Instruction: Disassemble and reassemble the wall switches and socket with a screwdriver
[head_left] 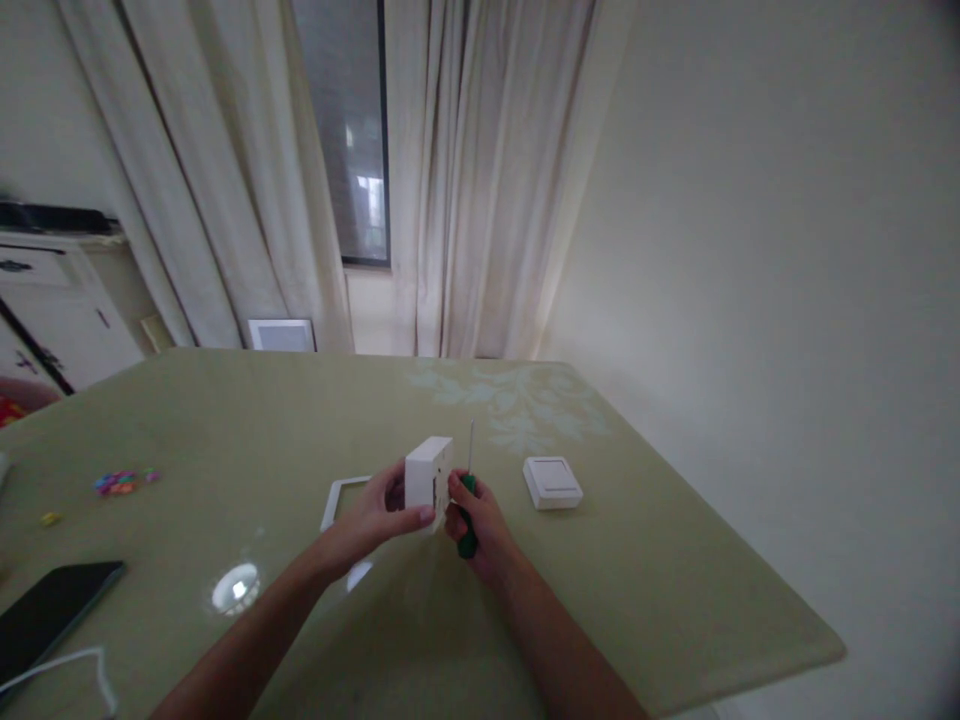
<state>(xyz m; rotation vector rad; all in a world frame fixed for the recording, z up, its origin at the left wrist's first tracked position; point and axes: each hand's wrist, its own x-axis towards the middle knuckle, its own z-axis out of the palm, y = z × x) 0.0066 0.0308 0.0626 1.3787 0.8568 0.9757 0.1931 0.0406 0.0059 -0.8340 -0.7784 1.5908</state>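
Note:
My left hand (382, 515) grips a white box-shaped switch module (427, 470), holding it up on edge just above the green table (637, 560). My right hand (480, 525) is closed around a green-handled screwdriver (468, 500), its thin shaft pointing upward beside the module. The right fingertips touch the module's right side. A white square frame (335, 497) lies flat on the table behind my left hand, partly hidden by it.
A second white switch plate (553, 482) lies to the right. Small colourful pieces (122, 482) sit at the left, a dark phone (52, 610) and white cable (75, 665) at the lower left. Curtains, a window and a wall stand behind the table.

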